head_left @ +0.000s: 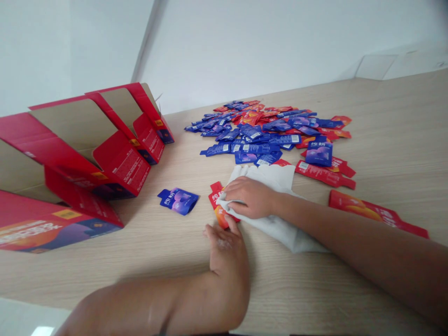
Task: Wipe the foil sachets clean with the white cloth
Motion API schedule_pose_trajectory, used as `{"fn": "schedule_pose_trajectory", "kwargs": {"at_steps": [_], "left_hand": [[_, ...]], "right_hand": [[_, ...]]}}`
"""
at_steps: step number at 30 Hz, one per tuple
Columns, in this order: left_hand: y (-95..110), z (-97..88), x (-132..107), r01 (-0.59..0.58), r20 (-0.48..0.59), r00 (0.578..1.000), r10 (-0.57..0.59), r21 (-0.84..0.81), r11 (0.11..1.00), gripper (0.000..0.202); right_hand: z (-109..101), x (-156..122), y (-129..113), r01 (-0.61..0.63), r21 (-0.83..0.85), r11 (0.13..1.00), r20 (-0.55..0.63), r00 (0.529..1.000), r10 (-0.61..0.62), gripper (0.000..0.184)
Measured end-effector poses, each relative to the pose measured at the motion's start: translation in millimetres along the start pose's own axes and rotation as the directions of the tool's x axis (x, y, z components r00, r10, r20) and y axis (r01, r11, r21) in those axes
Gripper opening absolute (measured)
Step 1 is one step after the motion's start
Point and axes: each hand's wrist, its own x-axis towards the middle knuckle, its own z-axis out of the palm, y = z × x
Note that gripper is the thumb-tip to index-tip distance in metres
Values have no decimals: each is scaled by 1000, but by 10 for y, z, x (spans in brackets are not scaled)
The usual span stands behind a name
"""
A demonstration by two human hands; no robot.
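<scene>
My right hand [249,197] lies on a white cloth [280,205] and presses it over a red-orange pouch [217,205] on the wooden table; its fingers are curled on the cloth. My left hand [226,247] rests just below, thumb and fingers pinching the pouch's lower end. A single blue pouch [178,200] lies to the left of both hands.
A heap of several blue and red pouches [269,133] covers the table [385,154] behind my hands. A long red pouch [376,213] lies beside my right forearm. Open red cardboard boxes [87,154] stand at the left.
</scene>
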Motion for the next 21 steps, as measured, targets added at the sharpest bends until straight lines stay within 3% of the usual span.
{"fn": "schedule_pose_trajectory", "kwargs": {"at_steps": [11,21], "left_hand": [[24,43,-19,9,-25,1000,-8,37,999,51],[51,113,-27,21,-71,997,-18,40,999,48]], "right_hand": [[-22,19,26,-98,-28,995,12,995,98,17],[12,-7,-4,29,8,1000,-27,999,-29,17]]}}
